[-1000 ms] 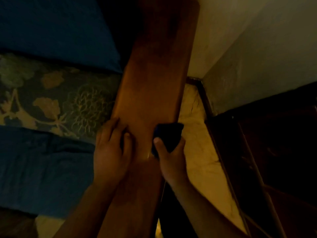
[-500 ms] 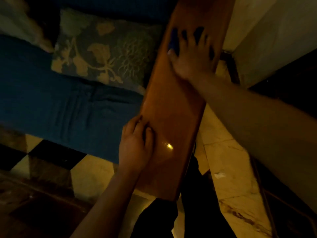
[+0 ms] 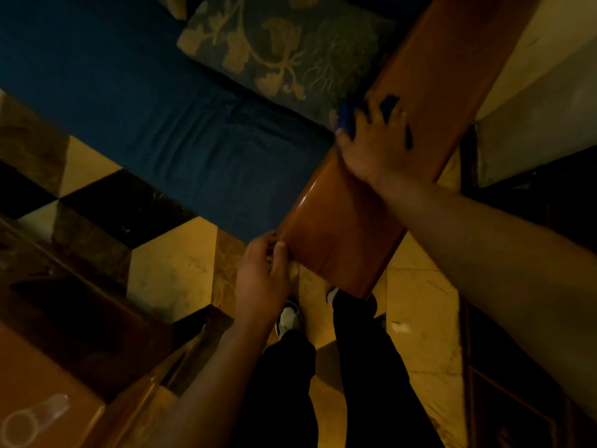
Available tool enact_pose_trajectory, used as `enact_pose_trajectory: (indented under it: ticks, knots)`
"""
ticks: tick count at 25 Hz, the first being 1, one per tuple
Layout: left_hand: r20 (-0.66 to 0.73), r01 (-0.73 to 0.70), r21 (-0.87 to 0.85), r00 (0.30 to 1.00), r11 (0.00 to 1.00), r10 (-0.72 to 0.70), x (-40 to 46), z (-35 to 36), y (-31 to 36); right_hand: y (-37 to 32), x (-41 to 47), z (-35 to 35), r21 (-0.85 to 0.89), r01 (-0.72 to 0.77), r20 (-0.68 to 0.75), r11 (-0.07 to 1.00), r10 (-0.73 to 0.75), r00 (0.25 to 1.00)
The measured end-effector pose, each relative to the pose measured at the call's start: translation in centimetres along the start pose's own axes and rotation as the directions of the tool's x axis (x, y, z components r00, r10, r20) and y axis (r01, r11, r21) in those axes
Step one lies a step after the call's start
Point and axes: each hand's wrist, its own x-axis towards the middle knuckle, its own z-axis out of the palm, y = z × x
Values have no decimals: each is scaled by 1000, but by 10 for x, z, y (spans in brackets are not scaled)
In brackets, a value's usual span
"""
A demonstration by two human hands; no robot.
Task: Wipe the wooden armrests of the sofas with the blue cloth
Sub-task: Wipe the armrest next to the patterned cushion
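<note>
A broad wooden armrest (image 3: 349, 231) runs diagonally from the lower middle up to the top right. My right hand (image 3: 374, 143) lies flat on it with fingers spread, pressing the blue cloth (image 3: 346, 116) against the wood; the cloth shows at the hand's left edge and between the fingers. My left hand (image 3: 261, 279) curls around the near left corner of the armrest. The sofa's blue seat cushion (image 3: 168, 124) lies left of the armrest.
A floral patterned pillow (image 3: 284, 50) leans on the seat beside the armrest. A dark wooden table (image 3: 64, 350) stands at the lower left. A wall (image 3: 533, 124) and dark wooden furniture (image 3: 549, 221) close in on the right. My legs and shoes stand on the checkered tile floor (image 3: 168, 273).
My right hand with the cloth slid back toward me along the armrest after reaching far up it. My left hand moved down to the armrest's near corner. The view tilted down.
</note>
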Motion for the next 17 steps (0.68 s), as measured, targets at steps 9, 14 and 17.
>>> enact_pose_trajectory:
  ticks: [9,14,17]
  knots:
    - [123,503,-591,829,631,-545,-46,44,7,25,-212,67,-74,781,-57,620,-785,617]
    - [201,501,-798,746,336,-635,-87,88,8,46,-186,71,145,561,-245,815,-520,818]
    - [182,492,-819,711,295,-680,-124,112,6,15,-210,71,748,60,-239,661,185,953]
